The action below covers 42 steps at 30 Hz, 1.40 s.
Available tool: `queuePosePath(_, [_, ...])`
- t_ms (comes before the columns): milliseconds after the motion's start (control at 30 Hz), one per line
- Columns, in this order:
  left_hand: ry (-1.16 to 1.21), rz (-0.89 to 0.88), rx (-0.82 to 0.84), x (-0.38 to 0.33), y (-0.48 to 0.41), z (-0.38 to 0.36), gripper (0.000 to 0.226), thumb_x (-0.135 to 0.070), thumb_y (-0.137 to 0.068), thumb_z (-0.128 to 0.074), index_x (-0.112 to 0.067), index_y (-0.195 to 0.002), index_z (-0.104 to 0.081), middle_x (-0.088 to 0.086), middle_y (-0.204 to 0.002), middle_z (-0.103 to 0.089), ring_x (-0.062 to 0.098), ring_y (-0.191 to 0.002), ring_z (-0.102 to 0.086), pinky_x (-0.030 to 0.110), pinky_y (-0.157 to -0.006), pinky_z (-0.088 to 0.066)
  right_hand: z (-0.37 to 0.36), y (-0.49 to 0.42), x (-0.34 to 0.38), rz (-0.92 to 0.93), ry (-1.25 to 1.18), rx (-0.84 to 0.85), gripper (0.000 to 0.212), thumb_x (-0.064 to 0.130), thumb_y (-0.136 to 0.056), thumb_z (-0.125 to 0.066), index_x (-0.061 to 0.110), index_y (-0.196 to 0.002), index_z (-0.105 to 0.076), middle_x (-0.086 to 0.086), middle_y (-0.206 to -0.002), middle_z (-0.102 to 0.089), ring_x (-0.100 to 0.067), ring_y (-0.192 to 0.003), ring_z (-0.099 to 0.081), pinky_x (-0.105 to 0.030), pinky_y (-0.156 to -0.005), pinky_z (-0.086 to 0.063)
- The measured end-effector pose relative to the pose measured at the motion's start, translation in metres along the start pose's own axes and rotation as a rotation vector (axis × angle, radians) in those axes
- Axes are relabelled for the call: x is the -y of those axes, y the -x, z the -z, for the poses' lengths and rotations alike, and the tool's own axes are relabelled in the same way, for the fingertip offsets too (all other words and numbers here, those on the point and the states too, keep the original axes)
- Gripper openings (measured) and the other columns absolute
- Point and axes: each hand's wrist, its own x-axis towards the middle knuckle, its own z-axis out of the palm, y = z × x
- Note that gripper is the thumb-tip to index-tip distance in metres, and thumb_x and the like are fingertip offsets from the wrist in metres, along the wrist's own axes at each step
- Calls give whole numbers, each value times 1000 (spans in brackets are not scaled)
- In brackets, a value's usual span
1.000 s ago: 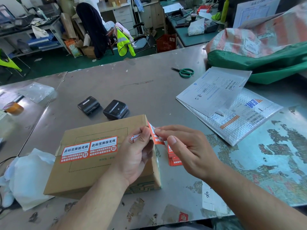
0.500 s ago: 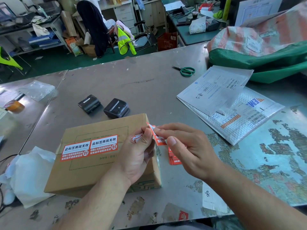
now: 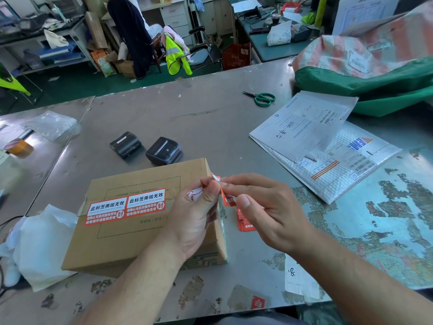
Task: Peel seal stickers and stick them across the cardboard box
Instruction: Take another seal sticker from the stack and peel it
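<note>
Since a second ago almost nothing has moved: both hands stay at the same place and keep working on the same seal sticker (image 3: 226, 199). The left hand (image 3: 194, 219) pinches its white backing, and the right hand (image 3: 264, 207) pinches the orange part, so the sticker hangs between the fingertips, just above the right end of the cardboard box (image 3: 140, 235). The box lies left of the hands with its long axis left to right, and the left hand is nearer, over its top. Two applied stickers (image 3: 126, 206) sit toward its left end. A spare sticker stack (image 3: 244, 224) lies on the table (image 3: 187, 113) beside the box. I judge the right end comes next.
</note>
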Motion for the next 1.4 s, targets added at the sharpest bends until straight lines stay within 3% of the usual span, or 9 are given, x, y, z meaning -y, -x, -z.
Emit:
queuePosePath(133, [-2, 0, 28, 2, -1, 5, 11, -19, -81, -74, -12, -89, -69, 4, -77, -73, 11, -67, -69, 20, -57, -53, 3, 0, -3, -46, -50, -23, 55, 44, -105, -35, 7, -117, -75, -3, -121, -72, -12, -115, -67, -40, -92, -56])
queuePosePath(233, [-4, -36, 53, 3, 0, 7, 19, -17, -81, -57, -5, -95, -62, 0, -70, -71, 7, -59, -66, 17, -54, -50, 4, 0, -4, -49, -50, -26, 58, 47, -105, -33, 8, -116, -75, -2, -121, -72, -12, -116, -67, -40, -92, -56])
queuePosePath(433, [-98, -122, 65, 4, -2, 9, 13, -10, -80, -58, -1, -90, -59, -5, -61, -66, 3, -50, -59, 13, -50, -46, 7, 0, -4, -47, -17, -12, 59, 47, -105, -33, 9, -116, -76, -2, -121, -72, -11, -113, -68, -39, -89, -56])
queuePosePath(633, [-258, -172, 40, 8, -6, 16, 31, -32, -73, -70, -4, -87, -65, -8, -62, -57, 6, -52, -42, 22, -53, -32, 11, 1, -5, -44, 71, 10, 45, 34, -102, -39, 12, -117, -76, -1, -121, -72, -8, -113, -67, -37, -89, -55])
queuePosePath(800, [-254, -193, 82, 9, -6, 11, 15, -12, -83, -57, -1, -92, -61, -10, -57, -63, -1, -49, -55, 10, -52, -42, 12, 1, -5, -2, 144, 26, 50, 42, -104, -37, 13, -117, -75, -2, -121, -72, -7, -114, -67, -33, -91, -54])
queuePosePath(1033, [-178, -136, 50, 11, -10, 6, 4, -4, -88, -60, -1, -91, -61, 1, -69, -69, 7, -58, -63, 14, -55, -47, 11, 0, -6, -165, 104, -22, 45, 36, -103, -37, 17, -114, -76, 13, -115, -71, 2, -111, -64, -20, -89, -50])
queuePosePath(1133, [-168, -117, 41, 12, -11, 0, 12, 1, -94, -51, -4, -85, -57, -7, -52, -60, 0, -43, -52, 11, -47, -42, 9, 0, -5, -186, 87, 13, 46, 34, -105, -34, 17, -112, -76, 12, -113, -73, -6, -108, -66, -29, -86, -52])
queuePosePath(1200, [-148, -102, 36, 13, -13, -4, 6, -7, -89, -58, -9, -84, -61, -9, -50, -52, 2, -42, -43, 14, -46, -37, 9, 0, -5, -175, 84, 1, 48, 35, -104, -33, 15, -112, -76, 10, -112, -73, -8, -108, -66, -34, -86, -52])
queuePosePath(1400, [-132, -27, 25, 19, -21, -6, 8, -21, -81, -59, -16, -87, -64, -4, -52, -36, 6, -46, -32, 23, -49, -25, 13, -3, -6, -129, 32, -32, 43, 32, -104, -35, 19, -122, -72, 10, -115, -71, -6, -110, -66, -23, -88, -50])
